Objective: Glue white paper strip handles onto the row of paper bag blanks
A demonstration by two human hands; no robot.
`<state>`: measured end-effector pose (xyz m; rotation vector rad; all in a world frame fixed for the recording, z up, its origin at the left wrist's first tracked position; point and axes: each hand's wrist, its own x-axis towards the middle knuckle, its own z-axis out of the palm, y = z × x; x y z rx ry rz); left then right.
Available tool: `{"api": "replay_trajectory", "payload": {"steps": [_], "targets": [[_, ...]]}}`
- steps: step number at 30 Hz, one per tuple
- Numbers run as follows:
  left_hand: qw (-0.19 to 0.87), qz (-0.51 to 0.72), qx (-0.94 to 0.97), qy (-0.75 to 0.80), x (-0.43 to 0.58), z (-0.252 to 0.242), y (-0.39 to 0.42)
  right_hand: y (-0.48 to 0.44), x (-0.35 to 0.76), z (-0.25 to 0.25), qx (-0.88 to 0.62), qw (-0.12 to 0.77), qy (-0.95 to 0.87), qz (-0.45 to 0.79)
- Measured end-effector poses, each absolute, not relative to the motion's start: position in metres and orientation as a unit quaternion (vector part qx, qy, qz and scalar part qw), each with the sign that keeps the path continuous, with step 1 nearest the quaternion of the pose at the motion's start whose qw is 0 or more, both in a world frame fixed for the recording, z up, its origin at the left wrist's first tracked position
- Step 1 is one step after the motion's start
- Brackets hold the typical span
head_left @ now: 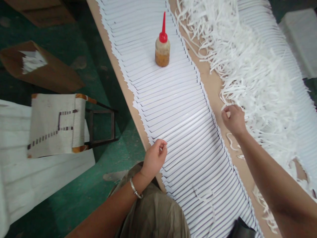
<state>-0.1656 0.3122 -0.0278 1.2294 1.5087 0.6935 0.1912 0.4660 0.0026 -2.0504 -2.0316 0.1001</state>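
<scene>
A long fanned row of overlapping white sheets (173, 99) with dark edges runs down the wooden table. My left hand (155, 158) is curled at the row's left edge, fingers pinched on a sheet's end. My right hand (234, 119) is closed at the row's right side, fingers gripping a thin white paper strip at the edge of a big heap of white strips (250, 72). A glue bottle (162, 46) with a red nozzle stands upright on the sheets farther up.
The wooden table (211, 82) shows bare between the sheets and strips. A second fanned row (292, 76) lies under the strips at right. Left of the table, on the green floor, stand a stool (59, 124), a brown carton (42, 66) and a white pile (37, 178).
</scene>
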Motion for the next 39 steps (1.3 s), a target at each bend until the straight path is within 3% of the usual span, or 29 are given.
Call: {"api": "replay_trajectory", "payload": {"steps": [6,11,15,20,29,39], "targets": [[0.606,0.343,0.567,0.440,-0.120,0.016,0.318,0.371,0.099,0.078,-0.502,-0.010,-0.724,0.473],[0.663,0.284,0.526,0.450,-0.130,0.023,0.321,0.362,0.072,0.086,-0.487,-0.004,-0.706,0.514],[0.645,0.328,0.488,0.488,-0.150,0.018,0.317,0.367,0.067,0.077,-0.485,-0.011,-0.666,0.567],[0.763,0.291,0.385,0.430,-0.157,0.025,0.318,0.364,0.048,0.072,-0.442,0.001,-0.560,0.701],[0.803,0.198,0.362,0.430,-0.173,0.013,0.312,0.368,0.045,0.066,-0.438,-0.042,-0.663,0.606],[0.673,0.253,0.367,0.590,-0.206,-0.019,0.307,0.399,0.089,0.037,-0.512,-0.058,-0.704,0.489]]}}
